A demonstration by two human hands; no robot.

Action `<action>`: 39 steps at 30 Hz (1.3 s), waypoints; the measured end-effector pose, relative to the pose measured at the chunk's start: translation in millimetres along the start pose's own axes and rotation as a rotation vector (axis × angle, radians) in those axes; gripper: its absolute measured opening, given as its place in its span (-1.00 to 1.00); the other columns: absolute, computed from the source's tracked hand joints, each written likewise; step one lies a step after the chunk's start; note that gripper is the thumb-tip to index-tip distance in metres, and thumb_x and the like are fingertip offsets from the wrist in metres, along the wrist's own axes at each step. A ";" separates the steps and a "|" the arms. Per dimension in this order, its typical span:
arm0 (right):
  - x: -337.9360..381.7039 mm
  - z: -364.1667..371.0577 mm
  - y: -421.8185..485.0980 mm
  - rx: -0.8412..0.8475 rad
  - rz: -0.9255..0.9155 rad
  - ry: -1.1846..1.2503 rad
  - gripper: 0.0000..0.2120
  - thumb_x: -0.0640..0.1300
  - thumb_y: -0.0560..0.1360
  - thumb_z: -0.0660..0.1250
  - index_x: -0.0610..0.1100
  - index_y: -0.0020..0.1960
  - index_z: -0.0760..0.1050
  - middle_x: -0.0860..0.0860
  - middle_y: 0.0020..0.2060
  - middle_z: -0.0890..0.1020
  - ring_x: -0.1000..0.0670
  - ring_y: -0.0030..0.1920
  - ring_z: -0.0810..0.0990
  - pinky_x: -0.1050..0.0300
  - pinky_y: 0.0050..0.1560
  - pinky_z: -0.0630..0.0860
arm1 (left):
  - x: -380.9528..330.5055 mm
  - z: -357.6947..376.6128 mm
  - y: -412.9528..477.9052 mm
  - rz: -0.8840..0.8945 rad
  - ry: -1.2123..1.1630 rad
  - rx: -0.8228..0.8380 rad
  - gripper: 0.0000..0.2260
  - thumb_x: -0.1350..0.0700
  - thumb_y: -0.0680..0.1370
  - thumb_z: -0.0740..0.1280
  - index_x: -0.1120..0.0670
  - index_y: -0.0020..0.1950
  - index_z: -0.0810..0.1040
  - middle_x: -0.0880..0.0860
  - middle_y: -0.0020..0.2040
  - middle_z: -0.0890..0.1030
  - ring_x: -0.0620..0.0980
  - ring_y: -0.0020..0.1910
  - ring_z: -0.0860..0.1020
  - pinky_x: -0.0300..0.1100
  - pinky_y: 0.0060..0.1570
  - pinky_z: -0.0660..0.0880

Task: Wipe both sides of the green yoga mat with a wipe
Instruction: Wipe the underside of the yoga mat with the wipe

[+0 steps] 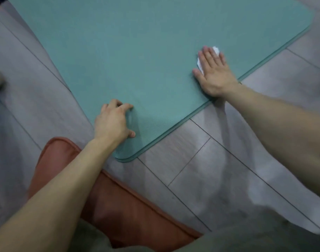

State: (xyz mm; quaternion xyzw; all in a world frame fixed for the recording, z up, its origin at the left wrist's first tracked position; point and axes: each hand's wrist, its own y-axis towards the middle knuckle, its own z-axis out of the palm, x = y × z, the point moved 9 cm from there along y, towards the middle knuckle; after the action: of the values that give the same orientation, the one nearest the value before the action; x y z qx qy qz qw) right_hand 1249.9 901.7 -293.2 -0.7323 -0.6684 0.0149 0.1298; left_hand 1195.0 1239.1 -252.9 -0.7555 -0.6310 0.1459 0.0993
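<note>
A green yoga mat [137,51] lies flat on a grey plank floor [219,160], its rounded near corner pointing toward the viewer. The right hand [212,73] is open, with straight fingers pressing a crumpled white wipe [216,50] onto the mat just inside its right edge. The left hand [112,124] rests on bent fingertips and thumb near the mat's left edge, holding nothing, its forearm crossing above an orange cushion [128,206] on the floor.

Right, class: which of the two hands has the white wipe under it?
The right hand, pressing flat on the wipe near the edge of the green yoga mat. The left hand only braces the mat by its corner, fingers bent.
</note>
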 end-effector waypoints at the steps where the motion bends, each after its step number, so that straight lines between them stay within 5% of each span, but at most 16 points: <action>1: 17.0 4.4 -6.5 -0.013 0.007 0.030 -0.20 0.34 0.67 -0.25 -0.14 0.73 -0.12 -0.08 0.73 -0.12 -0.06 0.71 -0.21 -0.12 0.69 -0.25 | 0.5 -0.8 1.9 -0.008 0.006 0.006 -0.10 -0.13 0.14 0.76 -0.19 0.44 0.52 -0.03 0.31 0.47 0.13 0.29 0.45 0.12 0.24 0.54; 4: 135.6 42.2 -61.5 -0.051 -0.237 0.064 -0.19 0.29 0.68 -0.19 -0.26 0.71 0.03 -0.20 0.71 0.03 -0.21 0.71 -0.10 -0.20 0.68 -0.18 | 2.2 -3.7 1.5 -0.018 0.013 0.007 -0.13 -0.16 0.14 0.75 -0.23 0.42 0.54 -0.05 0.27 0.50 0.11 0.27 0.48 0.08 0.19 0.55; 7: 232.2 64.4 -117.3 -0.068 -0.401 0.054 -0.29 0.19 0.73 -0.11 -0.26 0.70 0.07 -0.18 0.71 0.07 -0.14 0.72 -0.07 -0.18 0.68 -0.10 | 2.4 -5.1 0.9 0.046 0.025 -0.027 -0.21 -0.16 0.26 0.69 -0.25 0.46 0.51 -0.03 0.28 0.52 0.15 0.25 0.53 0.12 0.16 0.58; 12: 173.2 56.9 -110.2 -0.023 -0.590 -0.048 -0.38 0.13 0.75 -0.13 -0.12 0.74 0.00 -0.06 0.72 0.03 -0.03 0.72 -0.08 -0.09 0.70 -0.12 | 11.6 8.3 0.6 0.066 0.048 0.027 -0.10 -0.14 0.23 0.72 -0.21 0.52 0.46 -0.04 0.37 0.48 0.14 0.33 0.47 0.14 0.28 0.53; 16: 20.8 18.1 -46.9 -0.012 -0.199 -0.067 -0.26 0.33 0.70 -0.31 -0.06 0.74 -0.13 -0.01 0.73 -0.10 0.04 0.71 -0.21 -0.06 0.70 -0.20 | 11.1 15.2 2.0 0.049 0.058 0.062 -0.09 -0.13 0.22 0.72 -0.20 0.52 0.46 -0.04 0.35 0.47 0.13 0.33 0.47 0.14 0.29 0.53; 18: 0.5 6.6 -37.6 -0.010 -0.048 -0.031 -0.20 0.39 0.67 -0.31 -0.09 0.74 -0.15 -0.04 0.73 -0.14 0.01 0.70 -0.23 -0.08 0.69 -0.23 | 11.4 13.3 1.8 0.033 0.079 0.071 -0.13 -0.07 0.25 0.71 -0.20 0.53 0.47 -0.03 0.35 0.47 0.14 0.32 0.47 0.12 0.28 0.54; 20: 41.9 16.1 -48.4 -0.031 -0.076 0.003 -0.18 0.39 0.68 -0.27 -0.14 0.73 -0.16 -0.09 0.72 -0.14 -0.04 0.71 -0.25 -0.12 0.69 -0.22 | 9.5 3.2 4.4 0.004 0.093 0.083 -0.26 0.02 0.32 0.66 -0.22 0.48 0.53 -0.01 0.32 0.50 0.14 0.31 0.51 0.09 0.26 0.55; 23: 156.9 46.7 -91.3 -0.014 -0.449 -0.008 -0.23 0.33 0.71 -0.20 -0.15 0.74 -0.07 -0.10 0.72 -0.04 -0.06 0.72 -0.16 -0.12 0.69 -0.18 | -6.3 -21.4 19.3 -0.020 0.122 0.091 -0.51 0.09 0.40 0.59 -0.21 0.30 0.67 0.02 0.27 0.63 0.14 0.25 0.61 0.01 0.17 0.57; 26: 202.9 60.9 -109.6 0.010 -0.621 -0.011 -0.30 0.27 0.74 -0.13 -0.13 0.74 -0.01 -0.06 0.72 0.02 -0.02 0.72 -0.11 -0.10 0.69 -0.14 | -28.4 -47.5 40.2 -0.025 0.137 0.007 -0.61 0.18 0.47 0.48 -0.16 0.25 0.69 0.05 0.24 0.69 0.15 0.19 0.65 -0.01 0.14 0.60; 29: 157.5 47.8 -81.9 0.031 -0.642 -0.009 -0.33 0.27 0.75 -0.16 -0.06 0.74 -0.06 0.00 0.73 -0.04 0.03 0.71 -0.18 -0.05 0.70 -0.19 | -54.3 -61.9 62.8 0.020 0.110 -0.052 -0.55 0.21 0.46 0.49 -0.10 0.31 0.65 0.06 0.29 0.63 0.16 0.24 0.62 0.05 0.20 0.59; 35: -81.4 -17.8 30.9 0.013 0.066 0.020 -0.21 0.36 0.66 -0.28 -0.06 0.74 -0.15 -0.02 0.73 -0.14 0.02 0.70 -0.22 -0.02 0.68 -0.26 | -101.9 -66.3 106.4 0.045 0.046 0.015 -0.24 -0.15 0.29 0.71 -0.07 0.44 0.55 0.10 0.35 0.52 0.18 0.33 0.53 0.13 0.28 0.54; 37: -75.8 -15.4 31.2 -0.019 0.087 0.027 -0.17 0.37 0.63 -0.29 -0.11 0.74 -0.13 -0.07 0.73 -0.12 -0.04 0.71 -0.21 -0.06 0.68 -0.27 | -111.7 -67.6 123.8 0.046 0.056 0.038 -0.04 -0.26 0.20 0.71 -0.08 0.54 0.45 0.11 0.43 0.46 0.18 0.42 0.46 0.16 0.36 0.50; 39: -17.2 -3.2 10.9 -0.039 -0.104 0.001 -0.19 0.31 0.66 -0.30 -0.17 0.73 -0.08 -0.15 0.72 -0.05 -0.13 0.71 -0.17 -0.10 0.69 -0.24 | -121.1 -62.6 138.5 0.055 0.075 0.092 0.15 -0.33 0.10 0.71 -0.11 0.61 0.32 0.10 0.52 0.37 0.19 0.50 0.38 0.20 0.41 0.46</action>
State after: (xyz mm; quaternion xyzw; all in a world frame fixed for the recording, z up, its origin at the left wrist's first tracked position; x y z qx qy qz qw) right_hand 1259.3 883.4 -295.0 -0.6989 -0.7056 -0.0052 0.1163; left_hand 1325.1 1096.8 -229.0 -0.7721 -0.5984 0.1490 0.1535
